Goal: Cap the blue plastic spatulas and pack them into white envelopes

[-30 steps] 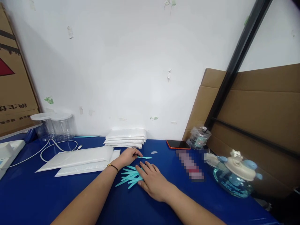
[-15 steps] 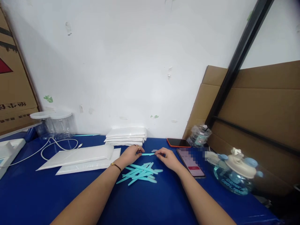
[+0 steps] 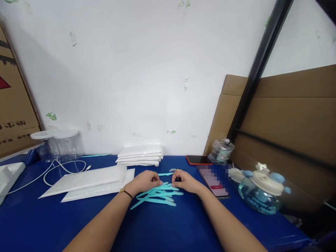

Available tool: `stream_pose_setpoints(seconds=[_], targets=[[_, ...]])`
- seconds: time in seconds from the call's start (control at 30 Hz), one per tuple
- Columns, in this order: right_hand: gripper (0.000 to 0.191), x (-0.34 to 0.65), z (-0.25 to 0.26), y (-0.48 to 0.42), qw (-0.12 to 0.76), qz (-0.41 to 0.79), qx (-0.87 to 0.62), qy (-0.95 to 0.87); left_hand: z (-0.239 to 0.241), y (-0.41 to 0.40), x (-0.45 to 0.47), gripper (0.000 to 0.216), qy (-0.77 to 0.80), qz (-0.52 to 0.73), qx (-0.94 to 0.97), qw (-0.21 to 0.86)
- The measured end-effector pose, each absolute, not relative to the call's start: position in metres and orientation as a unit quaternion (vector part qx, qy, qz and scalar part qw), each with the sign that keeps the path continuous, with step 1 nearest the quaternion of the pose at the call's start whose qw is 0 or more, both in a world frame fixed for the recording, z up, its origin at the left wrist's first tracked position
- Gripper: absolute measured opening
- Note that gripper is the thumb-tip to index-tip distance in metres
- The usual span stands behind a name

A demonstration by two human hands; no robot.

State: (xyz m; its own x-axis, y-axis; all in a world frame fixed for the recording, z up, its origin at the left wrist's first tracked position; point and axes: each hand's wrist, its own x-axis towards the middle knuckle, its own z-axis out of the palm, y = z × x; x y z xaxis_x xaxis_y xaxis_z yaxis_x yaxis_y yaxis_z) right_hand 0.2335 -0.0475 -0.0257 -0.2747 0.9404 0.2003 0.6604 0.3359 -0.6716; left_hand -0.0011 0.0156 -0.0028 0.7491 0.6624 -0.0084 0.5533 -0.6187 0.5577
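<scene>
My left hand [image 3: 148, 181] is closed in a pinch over the back of a loose pile of turquoise eyebrow razors [image 3: 157, 201]. A short turquoise razor end shows beside its fingertips. My right hand [image 3: 183, 181] faces it from the other side, thumb and fingers curled together at the pile's back right edge. What lies inside its pinch is hidden. Just behind the hands, one separate turquoise razor [image 3: 165, 174] rests flat on the blue table, partly covered by the right fingers. A small translucent piece [image 3: 172, 170] lies past it.
White padded mailers [image 3: 86, 180] lie at left, and a stack of them [image 3: 140, 154] stands by the wall. To the right are two phones [image 3: 199, 160], a wrapped cup [image 3: 222, 151] and a teal water bottle [image 3: 259, 192]. Clear jars [image 3: 67, 145] and a white cable [image 3: 52, 168] occupy the left.
Both hands have come back toward me from the separate razor, which now lies on the table. They have reached the pile, where a razor at the front has shifted from its place.
</scene>
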Motion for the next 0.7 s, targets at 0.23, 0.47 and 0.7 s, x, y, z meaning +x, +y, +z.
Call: stream_pose_setpoints(seconds=[0.23, 0.47, 0.7], targets=[[0.016, 0.232, -0.024, -0.042, 0.43, 0.356, -0.512, -0.653, 0.003, 0.014, 0.004, 0.03, 0.337, 0.123, 0.903, 0.238], [0.015, 0.255, -0.02, -0.039, 0.501, 0.367, -0.538, -0.57, 0.0, 0.027, -0.001, 0.019, 0.377, 0.156, 0.899, 0.161], [0.025, 0.228, -0.019, -0.039, 0.494, 0.407, -0.498, -0.585, -0.007, 0.028, 0.006, 0.022, 0.343, 0.169, 0.906, 0.181]])
